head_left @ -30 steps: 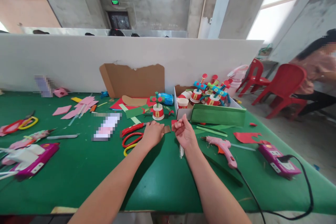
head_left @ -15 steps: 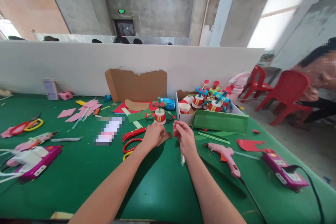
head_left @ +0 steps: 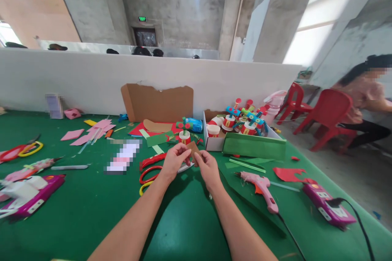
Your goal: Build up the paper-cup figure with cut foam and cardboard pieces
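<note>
A small piece of brown cardboard [head_left: 193, 150] is pinched between both my hands above the green table. My left hand [head_left: 175, 161] grips its left side, and my right hand [head_left: 208, 168] has its lower right edge between thumb and fingers. Scissors [head_left: 150, 173] with red and yellow handles lie beside my left hand, their blade partly behind it. Just beyond the hands stands a paper-cup figure [head_left: 184, 135] with green spring-like arms, its lower part hidden by my fingers.
A white box [head_left: 212, 143] at the back right holds several cup figures. To the right lie a pink glue gun [head_left: 260, 187] and a purple power strip [head_left: 329, 204]. Pink paper scraps [head_left: 98, 130] and another purple power strip [head_left: 39, 195] are at left. A person [head_left: 364, 94] sits beyond.
My right hand has moved left to meet my left hand and now grips the cardboard too. The cardboard has been raised and turned upward. The view has shifted slightly.
</note>
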`<act>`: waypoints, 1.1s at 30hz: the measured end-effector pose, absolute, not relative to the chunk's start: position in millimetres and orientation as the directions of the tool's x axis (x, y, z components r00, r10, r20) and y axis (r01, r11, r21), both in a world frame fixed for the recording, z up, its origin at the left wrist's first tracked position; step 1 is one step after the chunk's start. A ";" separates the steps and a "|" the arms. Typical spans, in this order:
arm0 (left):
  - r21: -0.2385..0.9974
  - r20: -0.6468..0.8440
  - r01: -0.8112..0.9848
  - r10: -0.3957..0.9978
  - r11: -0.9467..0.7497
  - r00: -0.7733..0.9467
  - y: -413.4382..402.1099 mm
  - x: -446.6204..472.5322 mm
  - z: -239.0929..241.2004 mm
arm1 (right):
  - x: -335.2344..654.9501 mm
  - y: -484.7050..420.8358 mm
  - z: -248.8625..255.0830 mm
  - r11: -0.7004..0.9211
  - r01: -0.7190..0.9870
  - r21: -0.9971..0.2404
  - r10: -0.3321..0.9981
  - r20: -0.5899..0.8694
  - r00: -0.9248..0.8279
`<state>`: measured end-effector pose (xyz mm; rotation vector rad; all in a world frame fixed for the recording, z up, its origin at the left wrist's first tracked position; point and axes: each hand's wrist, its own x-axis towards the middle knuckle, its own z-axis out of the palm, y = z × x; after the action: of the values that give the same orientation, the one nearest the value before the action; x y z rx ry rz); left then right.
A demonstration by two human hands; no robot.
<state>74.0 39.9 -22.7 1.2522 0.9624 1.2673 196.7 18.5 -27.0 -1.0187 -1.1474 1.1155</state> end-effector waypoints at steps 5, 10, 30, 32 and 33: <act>0.990 0.143 0.000 0.983 -0.144 0.117 42.0 71.4 -29.5 | 197.5 21.9 -35.2 0.091 -0.109 -0.990 0.996 0.091 0.008; 0.991 0.096 -0.100 0.995 -0.094 0.009 43.2 68.8 -32.3 | 196.7 23.1 -39.7 -0.005 -0.198 -0.980 0.996 0.013 -0.091; 0.995 -0.031 -0.096 0.997 0.037 0.067 46.9 70.3 -42.0 | 191.4 21.6 -46.6 -0.123 -0.303 -0.945 0.992 -0.113 -0.051; 0.999 0.035 -0.027 0.998 -0.034 0.043 48.4 69.8 -44.3 | 191.4 22.1 -46.2 -0.130 -0.308 -0.943 0.992 -0.123 -0.043; 0.998 0.070 0.009 0.997 -0.070 0.037 49.1 69.6 -45.5 | 191.5 22.4 -46.0 -0.133 -0.313 -0.940 0.991 -0.127 -0.040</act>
<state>69.6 49.1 -45.5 1.2849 1.1556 1.2283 191.5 22.4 -46.0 -1.0501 -0.9162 1.4538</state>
